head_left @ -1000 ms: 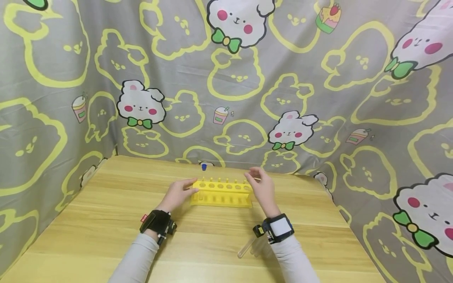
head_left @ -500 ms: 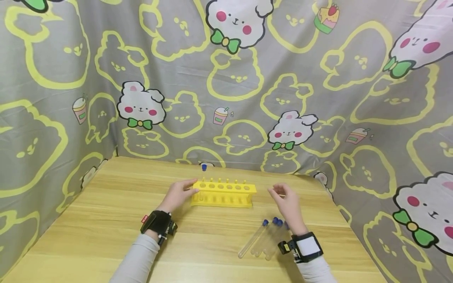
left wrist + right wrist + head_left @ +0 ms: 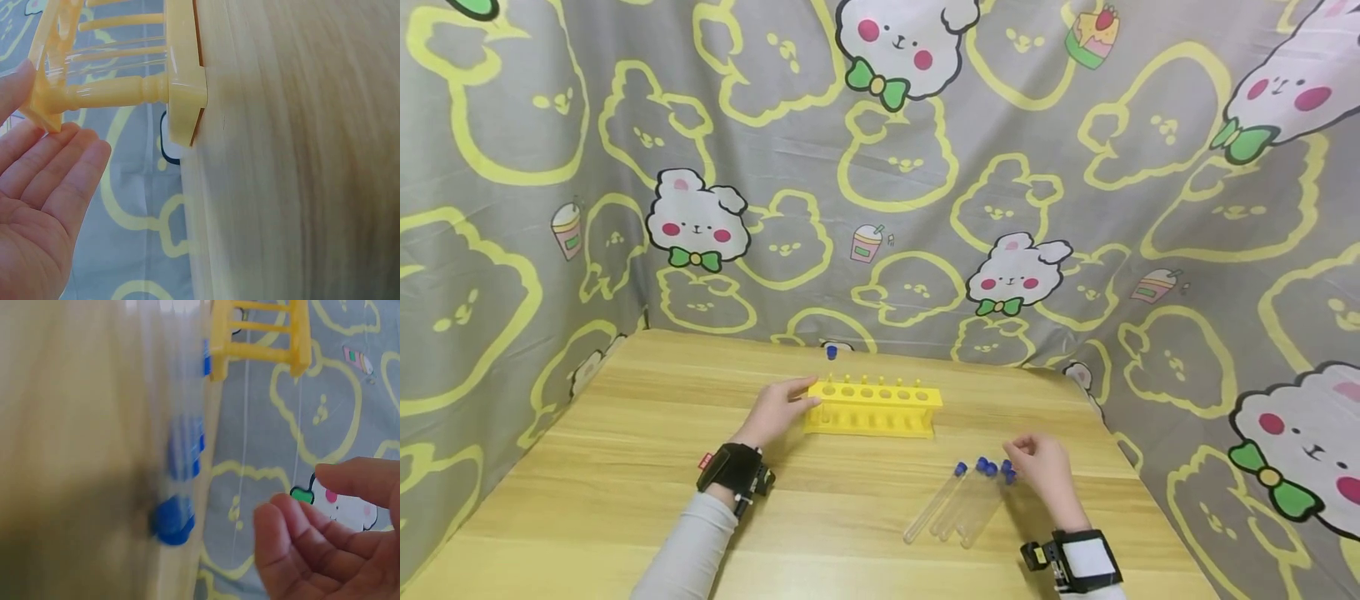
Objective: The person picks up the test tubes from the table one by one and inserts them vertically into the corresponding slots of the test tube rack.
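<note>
A yellow test tube rack (image 3: 880,401) stands upright at mid-table. My left hand (image 3: 775,414) holds its left end; in the left wrist view the thumb lies on one side of the rack's top plate (image 3: 44,69) and the fingers on the other. One clear test tube (image 3: 125,64) sits in the rack near that end. Several capped test tubes (image 3: 932,507) lie side by side on the right of the table. Beside their blue caps (image 3: 174,525) is my right hand (image 3: 1048,471), fingers loosely bent, nothing between thumb and fingertips.
A loose blue cap (image 3: 831,352) lies behind the rack near the table's back edge. Grey patterned cloth (image 3: 917,225) hangs around the back and sides of the wooden table (image 3: 700,400).
My right hand has moved from the rack's right end, rightward and toward me, to the capped tubes, which its arm partly covered earlier. The left hand and rack stay put.
</note>
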Motion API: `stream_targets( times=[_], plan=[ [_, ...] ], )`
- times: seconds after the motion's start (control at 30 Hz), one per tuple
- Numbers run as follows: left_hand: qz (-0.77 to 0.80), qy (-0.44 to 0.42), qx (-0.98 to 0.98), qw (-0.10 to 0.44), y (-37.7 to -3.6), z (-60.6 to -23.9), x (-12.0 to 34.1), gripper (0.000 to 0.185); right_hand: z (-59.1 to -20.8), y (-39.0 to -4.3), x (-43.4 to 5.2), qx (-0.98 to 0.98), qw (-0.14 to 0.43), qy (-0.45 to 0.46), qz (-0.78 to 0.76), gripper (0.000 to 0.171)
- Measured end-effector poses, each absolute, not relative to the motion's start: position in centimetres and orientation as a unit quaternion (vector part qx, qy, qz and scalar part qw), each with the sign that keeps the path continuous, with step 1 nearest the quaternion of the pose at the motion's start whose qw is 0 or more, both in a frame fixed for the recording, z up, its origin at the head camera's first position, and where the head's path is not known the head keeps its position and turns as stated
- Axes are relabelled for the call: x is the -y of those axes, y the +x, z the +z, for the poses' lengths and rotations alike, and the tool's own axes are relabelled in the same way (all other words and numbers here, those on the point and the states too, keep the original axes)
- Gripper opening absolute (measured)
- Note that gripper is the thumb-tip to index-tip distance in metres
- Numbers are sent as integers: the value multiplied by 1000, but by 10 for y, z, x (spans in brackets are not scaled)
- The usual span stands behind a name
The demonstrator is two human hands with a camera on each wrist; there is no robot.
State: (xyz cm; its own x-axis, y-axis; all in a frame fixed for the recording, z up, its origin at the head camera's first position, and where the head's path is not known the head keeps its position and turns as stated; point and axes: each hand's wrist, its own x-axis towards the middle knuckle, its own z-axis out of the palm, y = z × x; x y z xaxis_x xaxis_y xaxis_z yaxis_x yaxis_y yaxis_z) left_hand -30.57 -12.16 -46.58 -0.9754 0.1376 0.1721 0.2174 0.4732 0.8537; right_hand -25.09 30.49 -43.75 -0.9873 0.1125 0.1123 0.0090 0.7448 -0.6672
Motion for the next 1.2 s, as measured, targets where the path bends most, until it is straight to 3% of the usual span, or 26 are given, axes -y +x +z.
stream_targets(
  times=[0.33,0.7,1.2],
  plan=[
    [-502,-110,857,37,-307,-468,124,55,-452,-242,-314,932,-55,-75,349,26],
    [-499,-111,859,36,-307,-466,124,55,-462,-243,-315,934,-75,-91,338,20],
    [-498,-104,860,34,-306,-463,123,55,-463,-240,-319,930,-100,-115,333,32]
  ],
)
